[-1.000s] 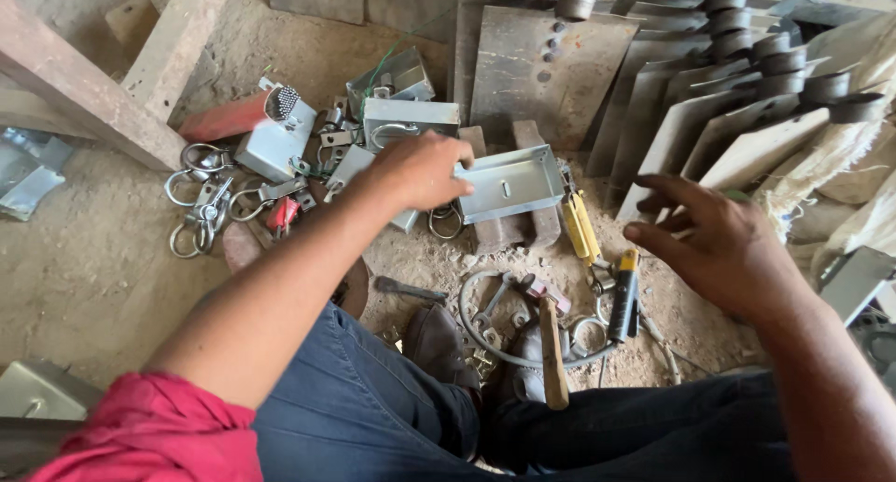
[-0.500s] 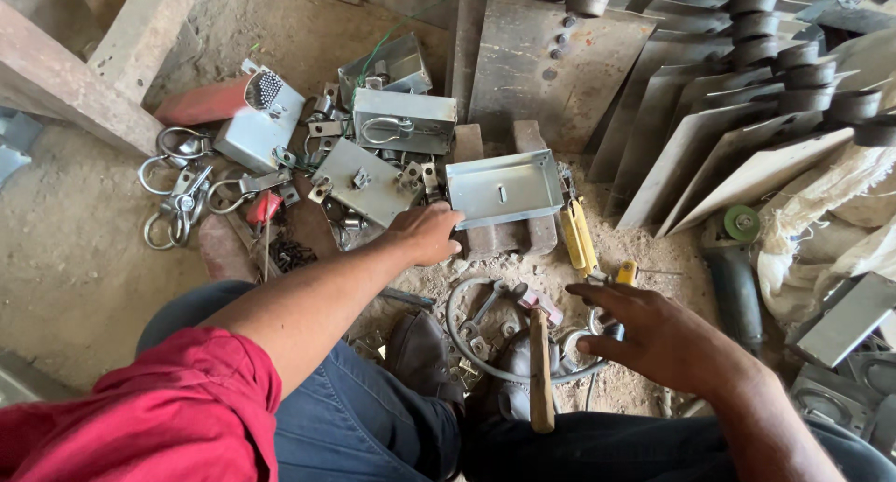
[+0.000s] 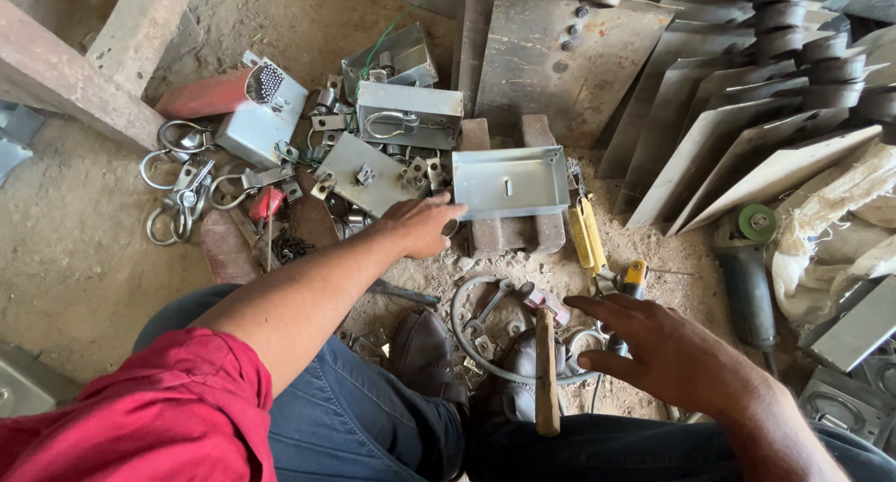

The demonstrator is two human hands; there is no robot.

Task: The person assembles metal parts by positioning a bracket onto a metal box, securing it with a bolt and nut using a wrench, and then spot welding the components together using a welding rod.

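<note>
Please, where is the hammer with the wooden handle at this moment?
In the head view, the hammer lies low in the middle, on the ground between the person's shoes, just left of the right hand, which reaches toward it.

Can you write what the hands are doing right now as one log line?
left hand: at edge of folded metal box, grip unclear | right hand: open, beside hammer | sandy floor

We see a grinder (image 3: pixel 747 267) by steel plates (image 3: pixel 737 137) at the floor's right edge, and rings (image 3: pixel 177 179) near a beam (image 3: pixel 65 71) at left.
</note>
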